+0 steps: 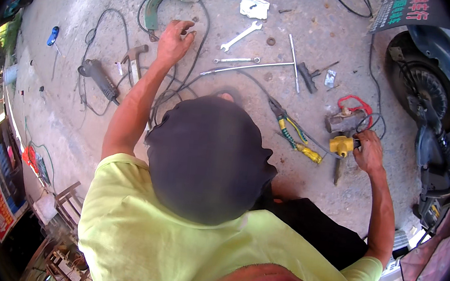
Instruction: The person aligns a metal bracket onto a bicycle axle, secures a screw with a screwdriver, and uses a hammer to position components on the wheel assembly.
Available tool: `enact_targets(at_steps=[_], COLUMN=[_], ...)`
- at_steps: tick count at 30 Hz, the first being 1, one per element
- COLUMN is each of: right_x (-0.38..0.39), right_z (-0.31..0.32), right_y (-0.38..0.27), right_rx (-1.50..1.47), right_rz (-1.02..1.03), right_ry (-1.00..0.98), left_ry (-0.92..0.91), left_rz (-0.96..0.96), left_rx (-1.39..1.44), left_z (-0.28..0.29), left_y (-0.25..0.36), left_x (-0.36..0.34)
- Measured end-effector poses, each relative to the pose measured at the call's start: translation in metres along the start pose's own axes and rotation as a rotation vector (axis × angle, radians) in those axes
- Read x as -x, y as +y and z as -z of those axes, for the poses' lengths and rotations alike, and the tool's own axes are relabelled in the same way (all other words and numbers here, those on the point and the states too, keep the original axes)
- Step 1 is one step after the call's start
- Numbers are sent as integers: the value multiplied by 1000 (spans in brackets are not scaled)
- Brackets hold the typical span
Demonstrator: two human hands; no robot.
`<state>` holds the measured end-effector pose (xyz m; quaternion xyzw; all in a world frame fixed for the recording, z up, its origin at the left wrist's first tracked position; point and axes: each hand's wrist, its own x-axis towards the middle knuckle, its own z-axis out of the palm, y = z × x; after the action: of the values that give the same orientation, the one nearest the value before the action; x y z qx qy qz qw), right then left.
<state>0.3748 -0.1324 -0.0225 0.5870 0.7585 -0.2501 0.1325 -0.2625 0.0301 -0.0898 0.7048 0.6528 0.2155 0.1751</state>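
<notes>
My right hand (370,152) is closed round a black plug (356,144) that meets a yellow block-like socket (340,146) on the ground. Beside it lie a metal cylinder (343,123), a red loop of cord (357,104) and a short rod (337,171). My left hand (175,42) reaches forward with its fingers partly bent and apart, and nothing shows in it. Just beyond it is a curved green metal piece (152,9). A hammer (135,57) and a dark corded power tool (100,79) lie to the left of that arm.
Wrenches (241,36), a T-handle tool (254,68), yellow-green pliers (284,125) and a yellow-handled tool (308,152) lie on the concrete floor. Black cable (206,29) loops around the left side. A scooter wheel (424,93) stands at the right. A blue-handled screwdriver (53,36) lies far left.
</notes>
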Motion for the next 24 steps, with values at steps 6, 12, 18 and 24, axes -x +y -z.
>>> enact_targets(at_steps=[6, 12, 18, 24], right_x=[8, 17, 12, 7], right_z=[6, 1, 2, 10], right_y=[-10, -7, -6, -9], right_rx=[-7, -14, -36, -35], right_rz=[-35, -61, -74, -73], right_ry=[15, 14, -32, -66], left_ry=[-230, -57, -51, -23], left_rz=[-146, -138, -102, 65], left_rx=[-105, -76, -145, 185], left_z=[-80, -69, -28, -37], left_y=[63, 37, -5, -6], left_x=[-76, -84, -42, -19])
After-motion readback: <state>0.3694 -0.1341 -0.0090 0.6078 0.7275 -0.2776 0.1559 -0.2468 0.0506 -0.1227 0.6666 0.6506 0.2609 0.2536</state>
